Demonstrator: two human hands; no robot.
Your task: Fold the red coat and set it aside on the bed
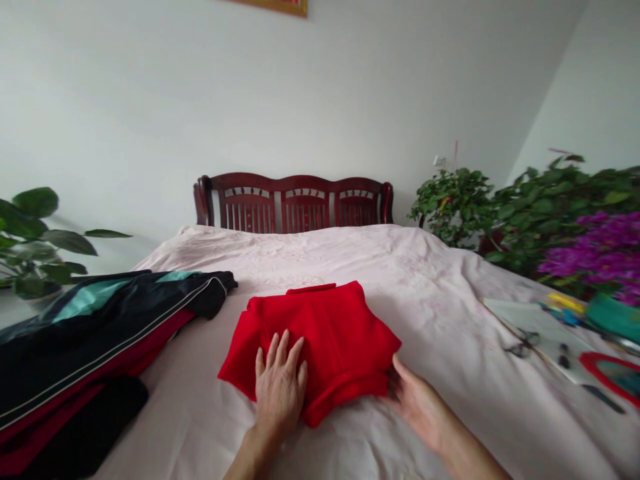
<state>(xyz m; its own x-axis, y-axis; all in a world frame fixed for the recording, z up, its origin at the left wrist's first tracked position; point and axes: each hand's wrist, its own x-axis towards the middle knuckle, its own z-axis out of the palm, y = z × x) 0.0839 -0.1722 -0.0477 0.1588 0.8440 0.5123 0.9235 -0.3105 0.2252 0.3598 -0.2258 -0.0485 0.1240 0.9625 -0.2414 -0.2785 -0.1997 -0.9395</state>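
Note:
A red garment lies partly folded on the bed, with a thick band along its near edge. Its exact kind does not show. My left hand rests flat on its left half, fingers spread and holding nothing. At the garment's right edge, my right hand is closed on the cloth, thumb by the upper side and fingers partly hidden at the edge. A small red strip sticks out at the garment's far edge.
Dark clothes with teal and crimson parts lie at the left. A pale bedsheet spreads beneath everything. Glasses, a notebook and a red-rimmed round thing lie at the right. Potted plants flank the bed; a wooden headboard stands behind.

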